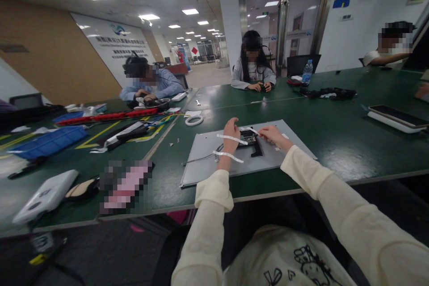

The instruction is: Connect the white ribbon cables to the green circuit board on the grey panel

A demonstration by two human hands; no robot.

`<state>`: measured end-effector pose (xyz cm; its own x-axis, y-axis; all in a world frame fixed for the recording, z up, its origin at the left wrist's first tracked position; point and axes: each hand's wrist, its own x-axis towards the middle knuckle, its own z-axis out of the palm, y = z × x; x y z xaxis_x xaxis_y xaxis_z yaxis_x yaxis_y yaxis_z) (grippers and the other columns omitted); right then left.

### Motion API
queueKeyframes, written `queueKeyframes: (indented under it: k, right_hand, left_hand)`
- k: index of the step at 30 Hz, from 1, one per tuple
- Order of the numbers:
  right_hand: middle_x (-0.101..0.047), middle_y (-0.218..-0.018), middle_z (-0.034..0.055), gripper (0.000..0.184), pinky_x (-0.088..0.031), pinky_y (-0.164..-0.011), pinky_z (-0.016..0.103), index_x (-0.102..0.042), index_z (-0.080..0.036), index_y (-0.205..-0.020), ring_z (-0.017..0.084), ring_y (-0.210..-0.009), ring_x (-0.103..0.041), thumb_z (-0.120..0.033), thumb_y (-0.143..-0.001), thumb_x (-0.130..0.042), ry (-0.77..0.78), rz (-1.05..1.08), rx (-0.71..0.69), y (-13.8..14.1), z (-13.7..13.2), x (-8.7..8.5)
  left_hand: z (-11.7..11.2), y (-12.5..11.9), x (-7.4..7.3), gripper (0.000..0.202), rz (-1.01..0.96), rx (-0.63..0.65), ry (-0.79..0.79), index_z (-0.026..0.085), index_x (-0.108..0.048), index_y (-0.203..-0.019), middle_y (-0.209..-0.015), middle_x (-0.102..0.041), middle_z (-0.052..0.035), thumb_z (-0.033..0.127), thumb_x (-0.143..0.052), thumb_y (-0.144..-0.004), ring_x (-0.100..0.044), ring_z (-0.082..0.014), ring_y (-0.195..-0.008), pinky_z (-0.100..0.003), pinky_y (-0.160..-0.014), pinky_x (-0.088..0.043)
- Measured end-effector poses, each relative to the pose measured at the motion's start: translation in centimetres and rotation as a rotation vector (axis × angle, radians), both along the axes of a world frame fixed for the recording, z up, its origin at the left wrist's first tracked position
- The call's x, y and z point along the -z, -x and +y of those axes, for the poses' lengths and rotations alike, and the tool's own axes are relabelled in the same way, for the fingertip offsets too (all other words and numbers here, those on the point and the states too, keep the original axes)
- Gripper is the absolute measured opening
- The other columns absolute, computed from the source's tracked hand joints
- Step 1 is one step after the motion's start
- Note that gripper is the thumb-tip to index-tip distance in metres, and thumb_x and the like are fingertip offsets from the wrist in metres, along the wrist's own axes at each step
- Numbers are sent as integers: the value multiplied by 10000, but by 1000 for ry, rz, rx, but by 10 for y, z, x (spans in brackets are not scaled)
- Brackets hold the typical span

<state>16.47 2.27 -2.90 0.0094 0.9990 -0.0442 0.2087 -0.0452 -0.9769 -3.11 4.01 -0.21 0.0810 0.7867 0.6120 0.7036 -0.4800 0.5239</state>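
A flat grey panel (204, 156) lies before me on the green table, bearing a black frame with a circuit board (248, 137). At the board's left side is my left hand (232, 134), its fingers loosely bent and apart, with no held object visible. White tape strips (231, 156) cross this hand and its wrist, their ends sticking out. My right hand (271, 136) is closed in a pinch on a short white tape strip (254, 131) at the board's upper right. A grey cable (199, 159) runs left across the panel from beside my left wrist.
A tape roll (194, 120) and a small wrench (198, 103) lie beyond the panel. Left are a blue tray (50, 142), a white device (47, 196) and a blurred pink item (129, 185). A phone on a white box (397, 118) is right. Several people sit around the table.
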Motion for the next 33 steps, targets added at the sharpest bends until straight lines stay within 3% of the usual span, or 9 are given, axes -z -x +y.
queueKeyframes:
  k: [9, 20, 28, 33]
  right_hand:
    - [-559, -529, 1, 181, -262, -381, 154, -617, -125, -629, 58, -437, -463, -222, -783, -618, 22, -115, 59, 0, 0, 0]
    - [-586, -519, 0, 203, -322, -404, 155, -612, -125, -607, 51, -401, -464, -163, -801, -565, 27, -162, 34, 0, -2, -1]
    - [-635, -553, 32, 211, -407, -526, 161, -650, -124, -646, 81, -461, -551, -164, -824, -543, -106, -503, -11, 5, -12, -8]
    - [-710, -733, 119, 229, -442, -679, 209, -702, -130, -709, 181, -749, -668, -196, -852, -535, -176, -822, -20, 12, -14, -13]
  left_hand:
    - [8, -15, 11, 447, 257, 118, 193, 146, -566, -1245, -1243, -647, -92, 35, -364, -862, -600, -182, -1150, -310, -1037, -425]
    - [3, -17, 12, 396, 545, 54, 303, 149, -571, -1271, -1164, -682, -127, 136, -360, -936, -637, -203, -1080, -318, -978, -439]
    - [1, -20, 7, 429, 615, 52, 323, 138, -593, -1252, -1220, -659, -130, 94, -361, -895, -609, -202, -1136, -319, -1003, -428]
    - [9, -19, 11, 428, 613, 69, 323, 133, -648, -1180, -1161, -681, -154, 65, -402, -837, -638, -230, -1079, -335, -960, -464]
